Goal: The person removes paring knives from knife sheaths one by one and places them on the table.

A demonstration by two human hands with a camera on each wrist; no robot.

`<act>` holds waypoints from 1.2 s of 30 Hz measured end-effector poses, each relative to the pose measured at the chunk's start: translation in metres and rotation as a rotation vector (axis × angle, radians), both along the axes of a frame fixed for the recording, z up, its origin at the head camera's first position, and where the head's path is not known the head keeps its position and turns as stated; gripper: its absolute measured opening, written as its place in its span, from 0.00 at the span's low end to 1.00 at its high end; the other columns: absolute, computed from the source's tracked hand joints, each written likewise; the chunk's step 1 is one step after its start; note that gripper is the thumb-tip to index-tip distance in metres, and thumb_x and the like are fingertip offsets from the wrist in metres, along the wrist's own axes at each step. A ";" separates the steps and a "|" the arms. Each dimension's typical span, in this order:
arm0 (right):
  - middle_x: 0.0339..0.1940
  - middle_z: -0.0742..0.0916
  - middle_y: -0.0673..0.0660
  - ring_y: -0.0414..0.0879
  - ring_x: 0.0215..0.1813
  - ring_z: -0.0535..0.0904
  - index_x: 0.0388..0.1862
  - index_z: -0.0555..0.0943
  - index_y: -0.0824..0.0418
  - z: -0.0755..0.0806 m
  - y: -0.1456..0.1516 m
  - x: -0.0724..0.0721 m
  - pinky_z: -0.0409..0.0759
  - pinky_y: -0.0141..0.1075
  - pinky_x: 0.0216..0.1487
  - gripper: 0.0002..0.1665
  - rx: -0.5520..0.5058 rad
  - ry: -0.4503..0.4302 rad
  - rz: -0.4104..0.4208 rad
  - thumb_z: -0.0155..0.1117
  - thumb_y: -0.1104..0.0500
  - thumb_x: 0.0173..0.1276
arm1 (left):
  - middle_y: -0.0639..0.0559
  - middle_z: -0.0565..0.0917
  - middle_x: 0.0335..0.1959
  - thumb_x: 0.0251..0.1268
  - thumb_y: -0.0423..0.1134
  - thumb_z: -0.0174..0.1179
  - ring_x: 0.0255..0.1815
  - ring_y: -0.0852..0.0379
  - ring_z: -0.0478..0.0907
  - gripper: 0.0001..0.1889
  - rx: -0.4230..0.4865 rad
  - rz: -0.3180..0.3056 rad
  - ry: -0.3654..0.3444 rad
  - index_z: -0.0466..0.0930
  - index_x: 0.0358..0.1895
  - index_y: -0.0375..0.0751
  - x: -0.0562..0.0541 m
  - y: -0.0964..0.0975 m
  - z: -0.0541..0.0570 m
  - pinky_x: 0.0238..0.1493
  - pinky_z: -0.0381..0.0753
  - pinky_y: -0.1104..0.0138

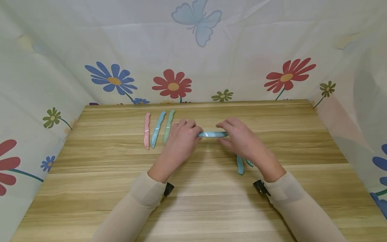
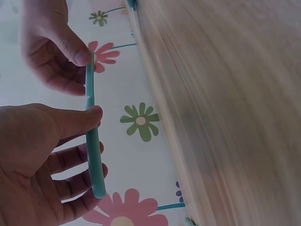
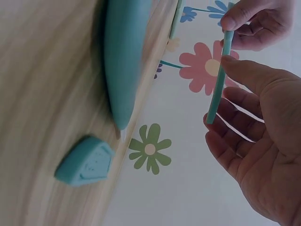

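In the head view, a blue knife (image 1: 213, 134) lies crosswise above the table (image 1: 193, 208), short of its far edge, with the left hand (image 1: 182, 139) clamped on its left end and a pink knife (image 1: 146, 131) farther left. The left wrist view shows the right hand (image 2: 54, 52) pinching the opposite end. In the right wrist view, both hands grip it beyond a teal handle (image 3: 124, 61) on the table.

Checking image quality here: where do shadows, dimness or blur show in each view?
Head: fairly bright, soft shadows on the tabletop; left wrist: dimmer, the tabletop's grain smeared; right wrist: also dim, the nearest knife soft-edged.
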State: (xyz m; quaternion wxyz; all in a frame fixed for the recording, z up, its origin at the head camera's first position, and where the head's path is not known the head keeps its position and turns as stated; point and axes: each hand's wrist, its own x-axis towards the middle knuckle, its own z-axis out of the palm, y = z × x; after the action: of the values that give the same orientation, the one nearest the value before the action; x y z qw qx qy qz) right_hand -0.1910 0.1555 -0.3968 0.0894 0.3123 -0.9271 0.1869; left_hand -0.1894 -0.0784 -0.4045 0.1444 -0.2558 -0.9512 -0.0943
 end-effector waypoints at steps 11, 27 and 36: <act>0.57 0.84 0.58 0.55 0.57 0.80 0.65 0.84 0.62 -0.002 -0.010 0.006 0.82 0.47 0.57 0.29 0.116 0.049 0.017 0.81 0.55 0.67 | 0.53 0.81 0.40 0.69 0.44 0.75 0.41 0.51 0.75 0.12 -0.048 -0.016 -0.006 0.92 0.51 0.47 0.007 0.007 0.000 0.39 0.75 0.60; 0.45 0.85 0.54 0.50 0.43 0.78 0.53 0.89 0.62 -0.004 -0.011 0.009 0.80 0.40 0.44 0.15 0.128 0.085 0.045 0.77 0.58 0.71 | 0.52 0.80 0.39 0.69 0.44 0.75 0.40 0.51 0.74 0.11 -0.033 -0.031 -0.005 0.92 0.50 0.47 0.012 0.011 0.000 0.37 0.73 0.60; 0.44 0.85 0.54 0.50 0.43 0.78 0.52 0.89 0.61 -0.005 -0.011 0.009 0.79 0.40 0.43 0.14 0.121 0.090 0.046 0.77 0.58 0.71 | 0.52 0.80 0.38 0.68 0.43 0.75 0.39 0.51 0.75 0.11 -0.044 -0.033 -0.013 0.92 0.50 0.47 0.013 0.012 0.000 0.37 0.74 0.61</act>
State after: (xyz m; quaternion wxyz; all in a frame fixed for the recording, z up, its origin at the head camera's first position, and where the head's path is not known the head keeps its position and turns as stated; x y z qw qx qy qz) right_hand -0.1817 0.1444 -0.4017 0.1074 0.3463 -0.9244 0.1183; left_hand -0.1762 -0.0667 -0.4041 0.1309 -0.2739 -0.9496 -0.0775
